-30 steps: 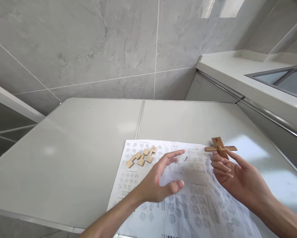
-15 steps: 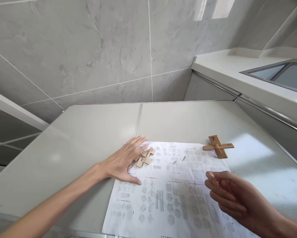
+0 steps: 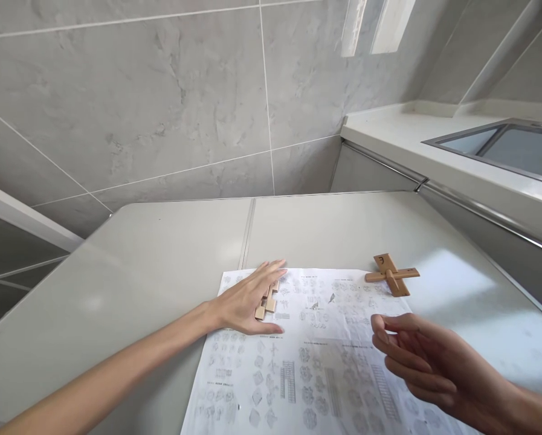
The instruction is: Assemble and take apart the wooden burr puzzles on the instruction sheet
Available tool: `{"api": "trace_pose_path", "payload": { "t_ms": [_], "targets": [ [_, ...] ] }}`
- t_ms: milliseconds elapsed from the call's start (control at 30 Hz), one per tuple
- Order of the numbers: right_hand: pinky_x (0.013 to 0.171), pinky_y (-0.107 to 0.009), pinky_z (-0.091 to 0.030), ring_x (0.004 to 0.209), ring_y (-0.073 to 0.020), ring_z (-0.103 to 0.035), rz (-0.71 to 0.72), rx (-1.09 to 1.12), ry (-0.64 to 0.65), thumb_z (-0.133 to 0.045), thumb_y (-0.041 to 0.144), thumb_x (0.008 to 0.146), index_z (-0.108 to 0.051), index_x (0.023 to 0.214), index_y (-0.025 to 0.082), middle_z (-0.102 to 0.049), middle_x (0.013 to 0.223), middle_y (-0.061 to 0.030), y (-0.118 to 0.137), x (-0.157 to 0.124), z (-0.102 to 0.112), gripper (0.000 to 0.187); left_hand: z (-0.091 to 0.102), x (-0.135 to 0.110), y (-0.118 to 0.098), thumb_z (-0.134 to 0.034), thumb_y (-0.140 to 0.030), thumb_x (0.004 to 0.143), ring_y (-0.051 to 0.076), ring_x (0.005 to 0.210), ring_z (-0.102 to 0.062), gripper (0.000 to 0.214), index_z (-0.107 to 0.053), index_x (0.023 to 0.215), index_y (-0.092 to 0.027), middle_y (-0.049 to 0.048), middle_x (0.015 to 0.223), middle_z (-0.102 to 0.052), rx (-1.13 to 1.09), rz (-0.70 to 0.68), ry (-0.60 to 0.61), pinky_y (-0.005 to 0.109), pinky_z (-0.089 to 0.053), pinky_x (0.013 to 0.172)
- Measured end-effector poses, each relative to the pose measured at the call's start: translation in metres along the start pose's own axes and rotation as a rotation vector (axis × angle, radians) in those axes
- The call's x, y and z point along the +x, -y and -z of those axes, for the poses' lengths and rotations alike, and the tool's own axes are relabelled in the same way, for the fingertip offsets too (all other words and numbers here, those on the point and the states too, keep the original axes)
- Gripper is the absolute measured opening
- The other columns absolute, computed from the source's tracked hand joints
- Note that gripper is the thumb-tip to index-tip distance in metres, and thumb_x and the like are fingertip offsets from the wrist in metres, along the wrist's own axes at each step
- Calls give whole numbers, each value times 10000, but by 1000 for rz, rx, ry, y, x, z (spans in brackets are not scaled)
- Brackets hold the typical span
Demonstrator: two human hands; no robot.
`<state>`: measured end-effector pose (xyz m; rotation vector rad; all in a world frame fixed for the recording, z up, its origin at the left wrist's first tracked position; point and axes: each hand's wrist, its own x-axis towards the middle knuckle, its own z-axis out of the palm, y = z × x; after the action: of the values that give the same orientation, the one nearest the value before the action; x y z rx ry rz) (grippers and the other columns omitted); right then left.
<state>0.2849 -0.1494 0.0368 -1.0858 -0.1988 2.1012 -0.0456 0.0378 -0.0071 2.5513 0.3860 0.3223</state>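
Observation:
My left hand [image 3: 248, 299] lies flat with its fingers stretched over the loose wooden puzzle pieces [image 3: 266, 302] on the printed instruction sheet [image 3: 316, 362]. Part of the pieces is hidden under the fingers. My right hand [image 3: 422, 359] hovers over the sheet's right side, palm up, fingers loosely curled and apart, holding nothing. A partly joined wooden cross [image 3: 391, 275] sits on the table beyond the right hand, at the sheet's top right corner.
The sheet lies on a pale grey table [image 3: 162, 254] with a seam down its middle. A tiled wall [image 3: 162, 109] rises behind. A white counter [image 3: 434, 151] with a sink [image 3: 510, 148] runs along the right.
My left hand swung from the middle of the sheet to the left and came down on the loose pieces. My right hand drew back from the wooden cross toward me.

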Motion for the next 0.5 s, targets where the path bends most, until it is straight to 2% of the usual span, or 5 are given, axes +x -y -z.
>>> {"api": "trace_pose_path", "payload": {
  "t_ms": [100,267,367,500],
  "targets": [
    [358,-149,-135,420,-34,-100,-8,-12,47,-778,401,921,-626,837,212,-324,551,109,3,0,-2,257,0,5,-4,-860,-531,889,389,1607,-409,1070,-235,1713,-260,198,1709,-447,-66,60,11,605,-390,1296],
    [332,-141,-118,424,-45,-111,-34,-29,120,-728,395,967,-647,866,212,-350,556,101,6,5,-1,224,0,13,-15,-873,-502,869,363,1366,-669,947,-381,1649,-286,159,1595,-595,-141,171,-2,540,-573,1120],
    [329,-143,-137,426,-47,-134,-32,-35,157,-702,383,984,-648,873,208,-360,573,96,7,11,-1,214,-6,19,-24,-863,-488,877,347,1291,-709,861,-445,1602,-287,136,1527,-656,-148,196,-7,515,-598,1067],
    [339,-154,-156,437,-51,-168,-21,-95,195,-671,380,994,-593,828,204,-373,599,88,7,17,-8,254,-23,30,-43,-853,-537,881,369,1376,-652,832,-468,1569,-270,142,1539,-644,-158,265,-35,566,-554,1129]
  ]
}}
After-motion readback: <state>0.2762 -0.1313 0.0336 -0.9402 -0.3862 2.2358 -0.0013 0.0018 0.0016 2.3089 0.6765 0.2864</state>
